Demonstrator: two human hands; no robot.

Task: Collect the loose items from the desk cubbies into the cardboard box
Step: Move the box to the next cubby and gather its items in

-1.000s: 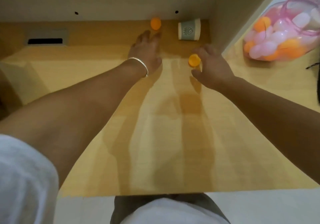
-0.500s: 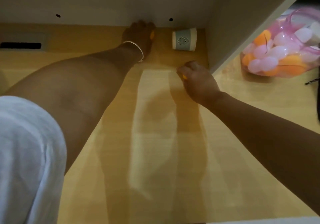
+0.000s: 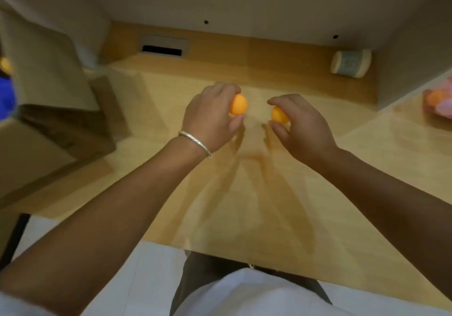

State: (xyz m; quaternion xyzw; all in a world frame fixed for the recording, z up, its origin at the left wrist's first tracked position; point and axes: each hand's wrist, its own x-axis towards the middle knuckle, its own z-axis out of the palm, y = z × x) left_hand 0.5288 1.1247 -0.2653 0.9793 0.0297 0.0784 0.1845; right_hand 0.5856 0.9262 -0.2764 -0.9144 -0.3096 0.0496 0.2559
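Note:
My left hand (image 3: pixel 210 117) grips an orange ball (image 3: pixel 238 104) between fingers and thumb, a little above the wooden desk (image 3: pixel 220 205). My right hand (image 3: pixel 300 129) pinches a second orange ball (image 3: pixel 278 115) close beside it. Both hands hover over the middle of the desk, in front of the cubby. A small paper cup (image 3: pixel 351 64) lies on its side in the cubby's back right corner. The open cardboard box (image 3: pixel 49 129) stands at the left, its flaps raised.
A grey cable slot (image 3: pixel 162 47) sits in the desk at the back left. The cubby's right wall (image 3: pixel 403 66) ends near a pink bag of balls (image 3: pixel 440 102) at the right edge. Something blue (image 3: pixel 6 93) shows at the far left.
Both hands have pulled back out of the cubby toward me, each now holding an orange ball. The view has swung left, bringing the cardboard box into sight.

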